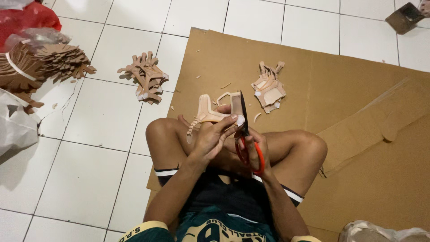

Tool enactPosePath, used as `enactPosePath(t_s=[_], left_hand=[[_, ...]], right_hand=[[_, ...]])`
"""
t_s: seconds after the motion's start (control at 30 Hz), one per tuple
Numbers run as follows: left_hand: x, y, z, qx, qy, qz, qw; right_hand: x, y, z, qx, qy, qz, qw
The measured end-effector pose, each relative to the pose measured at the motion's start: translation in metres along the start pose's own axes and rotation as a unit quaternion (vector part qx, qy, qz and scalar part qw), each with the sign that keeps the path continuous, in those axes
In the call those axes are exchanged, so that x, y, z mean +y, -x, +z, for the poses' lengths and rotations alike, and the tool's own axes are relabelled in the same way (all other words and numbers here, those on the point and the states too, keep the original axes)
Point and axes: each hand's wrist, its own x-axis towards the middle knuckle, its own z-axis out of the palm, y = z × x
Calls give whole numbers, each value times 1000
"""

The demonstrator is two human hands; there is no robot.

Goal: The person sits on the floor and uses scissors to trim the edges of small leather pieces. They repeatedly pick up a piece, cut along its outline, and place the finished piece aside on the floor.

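Observation:
My left hand (pixel 211 136) grips a tan, strap-shaped cut-out piece (pixel 207 112) and holds it up above my crossed legs. My right hand (pixel 256 145) is closed on red-handled scissors (pixel 245 134), whose dark blades point up and meet the right edge of the piece. I sit on a brown cardboard sheet (pixel 340 89) spread over a white tiled floor.
A small stack of tan cut pieces (pixel 268 87) lies on the cardboard ahead. Another pile (pixel 145 76) rests on the tiles to the left. A big bundle of brown pieces (pixel 40 65), a red bag (pixel 27 18) and white plastic (pixel 15 125) are at far left.

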Motion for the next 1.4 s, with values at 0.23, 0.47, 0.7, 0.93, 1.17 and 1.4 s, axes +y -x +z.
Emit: enactPosePath(t_s=[0.23,0.47,0.7,0.93,1.17,1.4], left_hand=[[23,-11,-6,-8,30,-4,1000],[59,-19,-10,-32,-289,67,954],[68,-5,-2,-55,-299,49,952],[75,-8,-4,-49,-337,110,934],[104,-4,10,3,-664,262,700],[97,11,24,-83,-606,223,759]], right_hand=[[14,14,-8,25,-102,26,994],[1,18,-20,-60,-32,37,997],[-7,20,-20,-75,-53,51,994],[12,23,-28,-17,-52,86,995],[12,22,-26,-30,52,78,995],[-9,24,-24,-73,70,80,992]])
